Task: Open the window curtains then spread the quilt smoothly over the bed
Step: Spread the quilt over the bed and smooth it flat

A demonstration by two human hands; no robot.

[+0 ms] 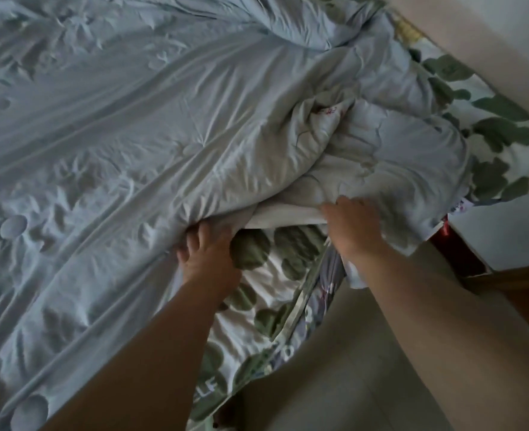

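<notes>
One pale blue quilt (132,135) held by two hands on a bed (502,132) in a dim room
The quilt covers the left and top of the frame and bunches at centre right over a green leaf-print sheet (266,284); beige floor tiles (334,384) show at lower right. The left hand (208,253) curls its fingers under the quilt's edge, and the right hand (354,225) grips the bunched fold nearby

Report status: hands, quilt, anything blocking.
Left hand grips quilt near edge; right hand grips the bunched fold. Quilt wrinkled, heaped at right, leaf-print sheet exposed. In the way: only that heap.
</notes>
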